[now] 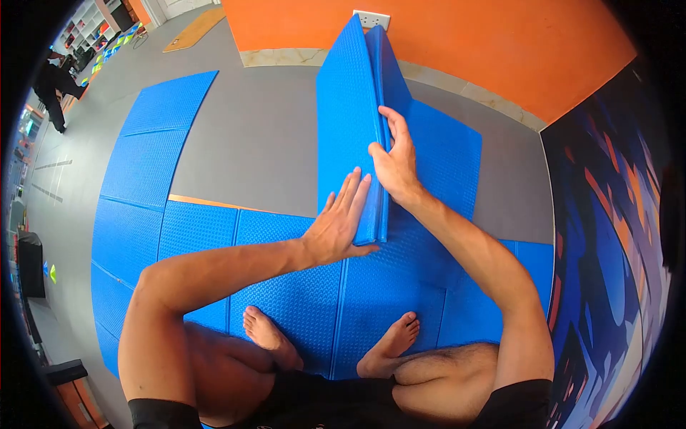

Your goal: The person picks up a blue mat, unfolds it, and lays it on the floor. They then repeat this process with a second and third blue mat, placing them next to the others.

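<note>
A blue textured folding mat (346, 107) stands on edge in front of me, its panels folded nearly together. My left hand (332, 229) lies flat against the left face of the mat near its close end, fingers stretched out and thumb by the lower corner. Over the mat's top edge, my right hand (395, 161) grips the folded panels, thumb on the near side; some of its fingers are hidden. Another blue panel (443, 157) spreads flat on the floor to the right of the upright mat.
Blue mats (286, 293) lie under my bare feet, and a strip of them (153, 154) curves along the left. Ahead is an orange wall (464, 43) with a socket plate (373, 19). A patterned wall (614, 236) borders the right. Far left stands another person (53, 89).
</note>
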The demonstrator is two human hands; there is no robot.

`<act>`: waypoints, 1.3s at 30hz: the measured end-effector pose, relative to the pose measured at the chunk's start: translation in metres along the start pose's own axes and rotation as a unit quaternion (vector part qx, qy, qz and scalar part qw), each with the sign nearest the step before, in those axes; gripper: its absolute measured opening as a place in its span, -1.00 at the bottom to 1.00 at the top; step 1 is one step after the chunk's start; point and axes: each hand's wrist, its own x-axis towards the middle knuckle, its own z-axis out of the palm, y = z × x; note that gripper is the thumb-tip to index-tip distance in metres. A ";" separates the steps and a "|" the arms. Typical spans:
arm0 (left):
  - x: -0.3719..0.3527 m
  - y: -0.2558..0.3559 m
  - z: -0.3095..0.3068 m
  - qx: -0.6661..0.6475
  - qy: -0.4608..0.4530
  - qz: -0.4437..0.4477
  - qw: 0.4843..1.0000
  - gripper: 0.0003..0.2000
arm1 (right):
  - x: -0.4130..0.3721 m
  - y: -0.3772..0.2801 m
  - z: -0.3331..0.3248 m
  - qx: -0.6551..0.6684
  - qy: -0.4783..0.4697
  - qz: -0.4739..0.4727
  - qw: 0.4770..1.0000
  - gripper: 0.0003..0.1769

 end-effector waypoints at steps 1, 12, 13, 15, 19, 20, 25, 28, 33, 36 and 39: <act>0.002 -0.002 -0.004 0.003 -0.002 0.014 1.000 0.27 | 0.000 -0.010 -0.003 0.013 0.003 0.021 1.000 -0.30; 0.012 -0.010 -0.020 0.116 -0.148 0.079 0.979 0.19 | -0.013 -0.021 -0.058 -0.391 -0.195 -0.110 0.893 -0.36; 0.015 -0.005 -0.019 0.159 -0.130 0.086 0.975 0.15 | -0.013 -0.015 -0.064 -0.390 -0.201 -0.102 0.893 -0.44; 0.025 -0.001 -0.016 0.150 -0.144 0.072 0.976 0.07 | -0.015 -0.012 -0.078 -0.411 -0.207 -0.075 0.885 -0.43; 0.037 -0.013 0.018 0.177 -0.132 0.118 0.968 -0.21 | -0.028 0.017 -0.099 -0.407 -0.232 -0.036 0.883 -0.47; 0.038 -0.015 0.023 0.183 -0.141 0.135 0.963 -0.24 | -0.037 0.027 -0.105 -0.396 -0.245 -0.024 0.885 -0.48; 0.023 -0.040 0.025 0.181 -0.253 0.144 0.940 -0.32 | -0.082 0.068 -0.108 -0.360 -0.344 0.038 0.867 -0.32; 0.010 -0.057 0.016 0.256 -0.321 0.163 0.897 -0.28 | -0.101 0.078 -0.100 -0.328 -0.403 0.050 0.853 -0.31; -0.030 -0.103 -0.001 0.302 -0.348 0.223 0.859 -0.30 | -0.102 0.067 -0.083 -0.336 -0.500 0.023 0.798 -0.29; -0.054 -0.123 -0.012 0.321 -0.360 0.230 0.845 -0.32 | -0.095 0.076 -0.077 -0.338 -0.500 0.036 0.797 -0.28; -0.076 -0.162 -0.017 0.342 -0.359 0.230 0.837 -0.33 | -0.091 0.104 -0.077 -0.366 -0.501 0.017 0.784 -0.24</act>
